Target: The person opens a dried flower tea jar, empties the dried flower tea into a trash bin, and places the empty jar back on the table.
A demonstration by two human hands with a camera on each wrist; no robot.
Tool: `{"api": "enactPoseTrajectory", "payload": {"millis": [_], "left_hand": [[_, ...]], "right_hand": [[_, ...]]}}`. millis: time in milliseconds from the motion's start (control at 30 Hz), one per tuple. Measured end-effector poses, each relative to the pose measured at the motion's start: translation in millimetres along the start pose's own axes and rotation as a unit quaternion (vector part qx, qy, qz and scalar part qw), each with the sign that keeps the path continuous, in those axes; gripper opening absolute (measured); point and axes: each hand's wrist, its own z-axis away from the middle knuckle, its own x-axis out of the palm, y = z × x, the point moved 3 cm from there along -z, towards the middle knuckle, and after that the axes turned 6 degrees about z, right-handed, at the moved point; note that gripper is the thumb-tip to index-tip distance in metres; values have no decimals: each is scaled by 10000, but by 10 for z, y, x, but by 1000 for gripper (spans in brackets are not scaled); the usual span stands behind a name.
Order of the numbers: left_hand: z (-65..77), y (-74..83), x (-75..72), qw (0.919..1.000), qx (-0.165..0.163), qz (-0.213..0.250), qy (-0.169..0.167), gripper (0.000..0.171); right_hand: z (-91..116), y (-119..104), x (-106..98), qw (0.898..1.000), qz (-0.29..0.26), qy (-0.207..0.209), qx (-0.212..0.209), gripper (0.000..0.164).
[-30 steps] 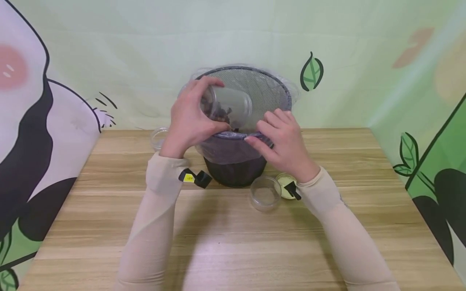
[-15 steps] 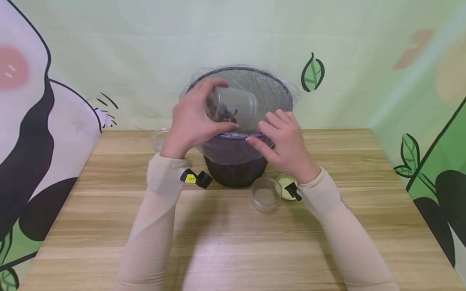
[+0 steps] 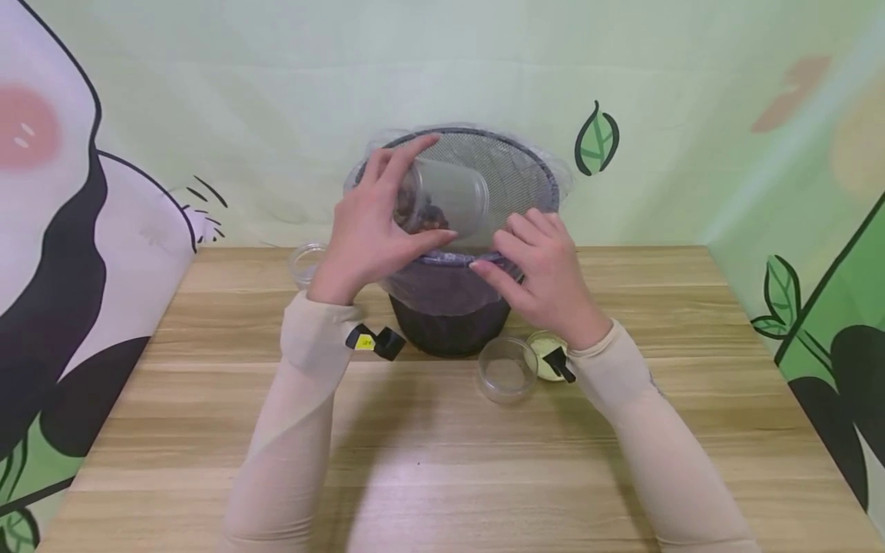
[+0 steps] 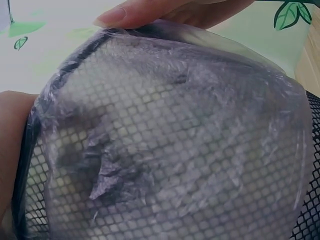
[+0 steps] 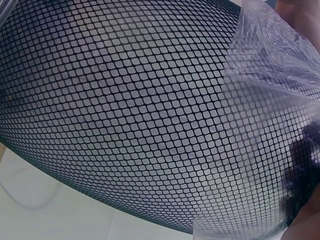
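In the head view, my left hand (image 3: 366,234) grips a clear plastic cup (image 3: 456,188), thumb below and fingers above. The cup lies tilted on its side within the mouth of a black mesh wastebasket (image 3: 449,330), its rim to the right. Dark and reddish-brown bits (image 3: 432,217) sit along the cup's lower wall. My right hand (image 3: 542,265) pinches the basket's near rim, thumb outside and fingers over the top. A thin see-through bin liner (image 4: 200,100) folds over that rim, with the mesh showing through it in the left wrist view.
A clear round tub (image 3: 507,370) stands in front of the basket, beside a pale yellow round dish (image 3: 549,355) partly under my right wrist. Another clear round piece (image 3: 304,265) lies behind my left wrist. A printed cloth (image 3: 290,100) hangs right behind the basket.
My left hand and the cup have shifted slightly right, and its index finger has straightened upward. The bits inside the cup have moved about. My right hand stays at the rim.
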Motion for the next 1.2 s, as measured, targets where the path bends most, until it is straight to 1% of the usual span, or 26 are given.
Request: {"api": "enactPoseTrajectory", "payload": {"millis": [233,367,733,933,1200], "left_hand": [[6,-1,1,10000,49,67,27,101],[6,-8,6,9999,18,108,23,104],[-4,0,18,10000,-13,-50,39,110],[-11,9,19,10000,-37,-33,-13,115],[-7,-1,12,10000,-25,-54,-42,116]], "right_hand": [[0,-2,4,10000,16,7,-5,60],[1,-8,-1,10000,-8,31,-18,60],[4,-5,-4,10000,-30,51,-41,60],[3,-10,-10,10000,-54,41,-15,61],[5,-8,-6,10000,-49,-2,-2,61]]}}
